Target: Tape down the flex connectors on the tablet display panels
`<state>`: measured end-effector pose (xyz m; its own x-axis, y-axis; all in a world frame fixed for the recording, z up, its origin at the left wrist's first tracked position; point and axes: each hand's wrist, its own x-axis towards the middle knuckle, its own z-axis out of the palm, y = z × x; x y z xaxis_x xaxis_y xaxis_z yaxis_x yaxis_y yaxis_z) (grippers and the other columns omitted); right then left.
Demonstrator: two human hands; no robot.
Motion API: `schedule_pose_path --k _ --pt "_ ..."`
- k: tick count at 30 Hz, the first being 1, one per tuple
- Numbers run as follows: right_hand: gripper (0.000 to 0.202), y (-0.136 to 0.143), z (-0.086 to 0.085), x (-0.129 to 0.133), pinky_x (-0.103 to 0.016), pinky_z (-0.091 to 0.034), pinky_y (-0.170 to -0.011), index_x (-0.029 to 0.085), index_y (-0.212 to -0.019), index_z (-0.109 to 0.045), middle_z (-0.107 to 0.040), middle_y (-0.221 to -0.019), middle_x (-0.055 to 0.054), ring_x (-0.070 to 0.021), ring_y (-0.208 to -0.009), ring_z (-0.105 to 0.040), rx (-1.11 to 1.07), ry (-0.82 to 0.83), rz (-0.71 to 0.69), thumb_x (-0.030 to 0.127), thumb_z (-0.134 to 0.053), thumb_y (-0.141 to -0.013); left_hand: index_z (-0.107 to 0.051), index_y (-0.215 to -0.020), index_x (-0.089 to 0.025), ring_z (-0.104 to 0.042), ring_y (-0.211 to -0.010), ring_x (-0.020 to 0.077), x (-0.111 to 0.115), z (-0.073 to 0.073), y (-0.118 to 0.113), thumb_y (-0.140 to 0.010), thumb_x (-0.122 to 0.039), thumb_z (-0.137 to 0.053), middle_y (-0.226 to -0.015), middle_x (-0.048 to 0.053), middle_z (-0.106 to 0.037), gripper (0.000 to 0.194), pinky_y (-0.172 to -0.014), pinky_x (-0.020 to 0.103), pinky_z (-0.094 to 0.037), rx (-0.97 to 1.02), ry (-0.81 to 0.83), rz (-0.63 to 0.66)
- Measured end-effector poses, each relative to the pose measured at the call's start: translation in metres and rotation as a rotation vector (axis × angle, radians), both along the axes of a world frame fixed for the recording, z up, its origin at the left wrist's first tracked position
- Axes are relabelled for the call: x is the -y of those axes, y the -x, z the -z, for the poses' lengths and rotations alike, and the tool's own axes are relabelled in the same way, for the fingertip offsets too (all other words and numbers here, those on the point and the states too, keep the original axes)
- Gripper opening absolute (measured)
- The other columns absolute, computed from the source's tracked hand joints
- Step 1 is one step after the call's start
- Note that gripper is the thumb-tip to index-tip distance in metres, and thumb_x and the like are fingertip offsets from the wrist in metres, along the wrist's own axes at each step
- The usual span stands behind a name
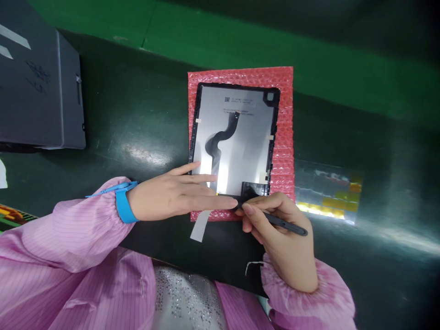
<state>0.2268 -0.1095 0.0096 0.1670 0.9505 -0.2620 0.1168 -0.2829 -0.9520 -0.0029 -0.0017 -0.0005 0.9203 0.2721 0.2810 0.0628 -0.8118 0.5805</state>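
left hand (172,195): flat, fingers extended | right hand (282,238): fingers apparently pinched

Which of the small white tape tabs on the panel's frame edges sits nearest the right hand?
The lower right-edge tab, just above the right hand. The other right-edge tab sits higher, and the left-edge tab is across the panel.

Bubble wrap sheet (283,151): pink-red, dotted all over with small raised bubbles.
Panel (247,146): silver-grey back with a black frame; a black ribbon strip (223,135) curved across it, and small black print ran near its top edge.
Tape strip (200,227): pale grey-white.
Pen-like tool (287,224): dark grey, almost black.
Sleeves (68,229): light pink with fine darker pinstripes.
Wrist strap (123,205): bright blue.
Table (137,114): dark green, glossy, with a brighter green band along its far side.
Box (37,78): dark grey with pale strips.
Clear sheet (326,192): see-through, carrying yellow and orange patches.
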Motion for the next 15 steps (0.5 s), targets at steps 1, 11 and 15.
schedule_pose_path --k 1,11,15 --pt "0.021 0.0 0.0 0.0 -0.02 -0.033 -0.034 0.021 -0.076 -0.058 -0.065 -0.06 0.001 -0.0086 -0.039 -0.046 0.001 -0.004 -0.003 0.03 -0.072 -0.089 -0.043 -0.14 -0.023 -0.046 -0.138 0.0223 0.0 -0.001 0.0 -0.096 0.002 -0.043 -0.123 0.004 -0.07 0.051 -0.118 0.053 -0.03 -0.008 -0.001 0.004" --pt "0.014 0.001 -0.001 0.006 -0.023 -0.037 -0.04 0.026 -0.098 -0.062 -0.071 -0.076 0.0 -0.0121 -0.048 -0.054 -0.016 -0.235 0.348 0.039 -0.066 -0.094 -0.049 -0.138 -0.03 -0.036 -0.144 0.0246 0.004 -0.004 0.002 -0.097 -0.003 -0.047 -0.134 0.001 -0.064 0.049 -0.118 0.055 -0.03 -0.087 -0.041 0.017" --pt "0.02 -0.002 -0.013 0.01 -0.03 -0.048 -0.05 0.032 -0.096 -0.065 -0.075 -0.085 0.0 -0.0165 -0.058 -0.064 0.007 -0.387 0.273 0.051 -0.065 -0.092 -0.052 -0.136 -0.024 -0.032 -0.146 0.0258 0.012 -0.008 -0.006 -0.098 -0.008 -0.044 -0.134 0.006 -0.063 0.042 -0.119 0.051 -0.032 0.002 0.033 -0.03"
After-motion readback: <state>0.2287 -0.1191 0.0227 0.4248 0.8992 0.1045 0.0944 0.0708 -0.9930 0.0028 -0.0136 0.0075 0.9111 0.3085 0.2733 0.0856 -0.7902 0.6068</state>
